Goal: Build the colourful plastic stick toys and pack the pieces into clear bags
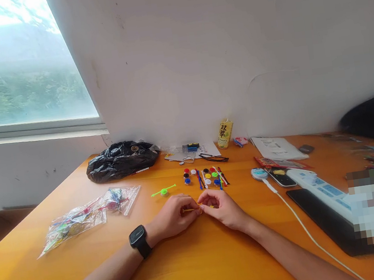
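Note:
Both my hands rest on the orange wooden table [198, 268], fingertips meeting. My left hand [173, 216], with a black watch on its wrist, pinches one end of a thin yellow stick [190, 210]. My right hand [222, 208] is closed in a pinch at the stick's other end, on a small yellow piece. Just beyond the hands lie several small coloured discs and sticks [206, 176]. A green disc on a green stick [164, 191] lies to the left of them.
A clear bag of coloured parts [86, 216] lies at left and a black plastic bag [120, 161] behind it. A drink carton [225, 133], glasses, papers, a phone [282, 177], a white power strip [319, 186] with its cable and a dark pad occupy the right.

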The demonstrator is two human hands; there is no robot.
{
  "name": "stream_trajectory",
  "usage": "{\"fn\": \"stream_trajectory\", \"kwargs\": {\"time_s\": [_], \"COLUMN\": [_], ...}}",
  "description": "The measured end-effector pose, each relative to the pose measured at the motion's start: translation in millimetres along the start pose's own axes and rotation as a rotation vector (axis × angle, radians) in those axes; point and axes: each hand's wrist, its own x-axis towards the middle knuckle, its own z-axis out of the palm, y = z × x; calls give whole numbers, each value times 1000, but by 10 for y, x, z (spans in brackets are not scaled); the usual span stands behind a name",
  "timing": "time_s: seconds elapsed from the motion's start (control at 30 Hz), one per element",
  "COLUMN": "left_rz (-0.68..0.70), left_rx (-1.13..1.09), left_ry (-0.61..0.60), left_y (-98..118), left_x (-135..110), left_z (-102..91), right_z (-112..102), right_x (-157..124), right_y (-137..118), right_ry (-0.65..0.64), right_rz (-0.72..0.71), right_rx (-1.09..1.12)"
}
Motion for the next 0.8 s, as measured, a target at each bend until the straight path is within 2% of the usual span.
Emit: {"fn": "stream_trajectory", "kwargs": {"time_s": [0.2,0.4,0.5,0.67,0.8], "left_rz": [7,18,64,100,54], "left_rx": [-9,93,162,205,191], "left_ry": [-9,5,7,143,279], "left_y": [-15,37,85,116,88], "left_x": [15,44,26,-23,-34], "left_z": [10,45,16,-95,-134], "right_z": [17,26,16,-57,-143], "right_x": [10,15,4,-17,-11], "right_y": [34,67,15,-88,-128], "right_ry": [-7,-14,40,233,202], "right_rz": [2,-3,-15,44,164], "right_rx": [27,-7,-56,-132,24]}}
